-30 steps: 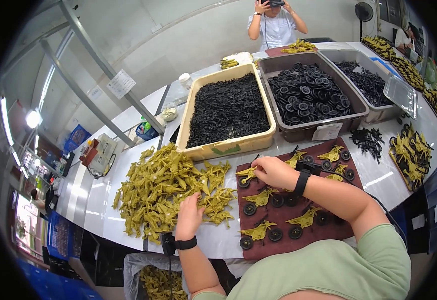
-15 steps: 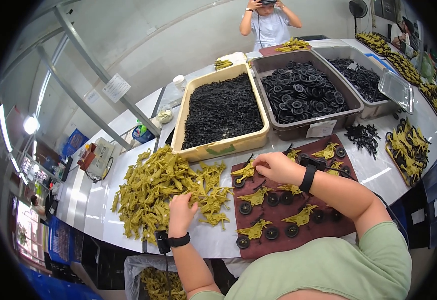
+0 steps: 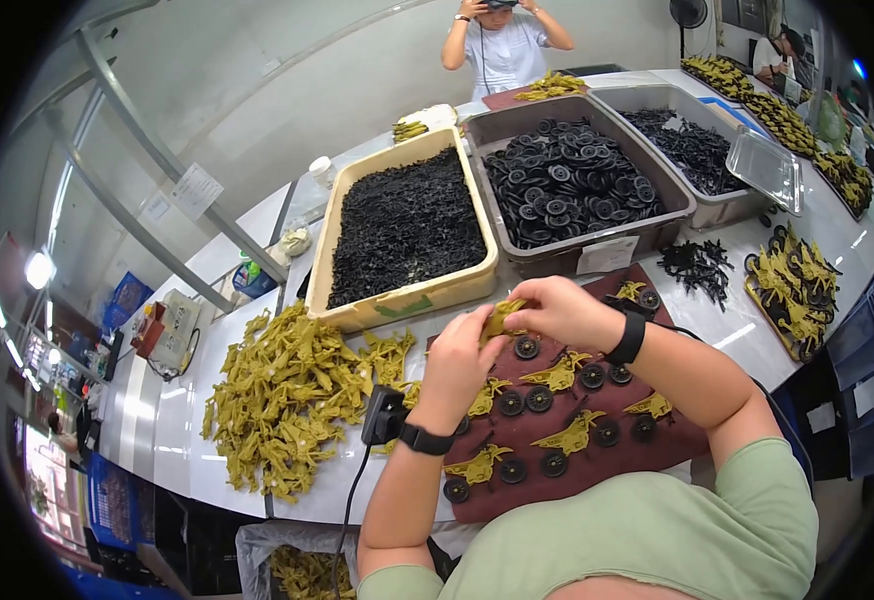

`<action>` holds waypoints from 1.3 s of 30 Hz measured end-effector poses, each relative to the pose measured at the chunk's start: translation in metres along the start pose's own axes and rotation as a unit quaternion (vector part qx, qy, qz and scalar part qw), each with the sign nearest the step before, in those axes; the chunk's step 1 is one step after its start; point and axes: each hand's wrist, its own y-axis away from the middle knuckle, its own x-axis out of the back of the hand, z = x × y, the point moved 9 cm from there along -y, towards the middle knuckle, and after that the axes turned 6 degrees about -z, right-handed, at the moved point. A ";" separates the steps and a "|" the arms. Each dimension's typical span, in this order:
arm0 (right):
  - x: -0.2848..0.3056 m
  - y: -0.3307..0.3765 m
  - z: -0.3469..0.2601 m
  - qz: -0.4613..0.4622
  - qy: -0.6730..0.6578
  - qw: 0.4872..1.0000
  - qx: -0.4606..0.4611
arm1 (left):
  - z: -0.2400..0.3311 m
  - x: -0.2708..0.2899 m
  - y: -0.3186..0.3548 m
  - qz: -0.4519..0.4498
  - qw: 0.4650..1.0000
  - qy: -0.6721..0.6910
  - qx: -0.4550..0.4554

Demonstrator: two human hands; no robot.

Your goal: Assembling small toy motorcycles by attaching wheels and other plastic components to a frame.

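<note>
Above the mat, both hands hold a yellow part.

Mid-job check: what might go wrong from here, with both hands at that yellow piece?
The small yellow piece could slip between the left hand and right hand. Black wheels on the maroon mat might get knocked by the right forearm. The left-wrist cable may snag at the bench edge.

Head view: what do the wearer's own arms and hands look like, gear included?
The left hand and right hand are gloveless. The left wrist has a black band and a black box with a thin dark cable. The right wrist has a black strap. The pale green sleeves are short, leaving both forearms uncovered.
</note>
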 end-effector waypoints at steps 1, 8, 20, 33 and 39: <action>0.011 0.002 0.014 0.013 -0.030 0.999 -0.025 | -0.001 -0.011 -0.004 -0.001 1.000 0.004 -0.003; 0.046 0.011 0.099 0.063 -0.020 0.990 -0.128 | -0.017 -0.092 -0.021 -0.088 0.995 -0.024 -0.029; 0.045 0.003 0.108 0.105 0.244 0.961 -0.081 | -0.039 -0.123 -0.023 -0.137 0.988 -0.061 0.044; 0.037 0.007 0.107 0.097 0.263 0.954 -0.106 | -0.038 -0.121 -0.021 -0.136 0.988 -0.059 0.045; 0.036 0.005 0.104 0.089 0.317 0.938 -0.107 | -0.037 -0.126 -0.019 -0.144 0.987 -0.063 0.036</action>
